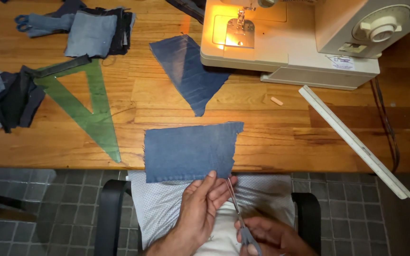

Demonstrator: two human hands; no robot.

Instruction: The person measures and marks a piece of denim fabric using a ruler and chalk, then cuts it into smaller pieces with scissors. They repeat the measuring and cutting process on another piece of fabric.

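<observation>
Left hand: your left hand [200,208] pinched the lower edge of the blue denim piece [188,151].
Right hand: your right hand [274,237] gripped the scissors [239,213], blades pointing up at the cloth's lower right corner.
Denim piece: it lay over the wooden table [281,137] front edge, hanging toward your lap.
Nearby: a second denim scrap [188,71], a green set square [88,106], a white ruler [354,140] and a sewing machine [290,38].

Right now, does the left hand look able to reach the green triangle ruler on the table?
Probably yes, once it lets go: the left hand pinches the denim piece, and the green triangle ruler lies flat to its left with bare wooden table between and nothing on top there.
</observation>
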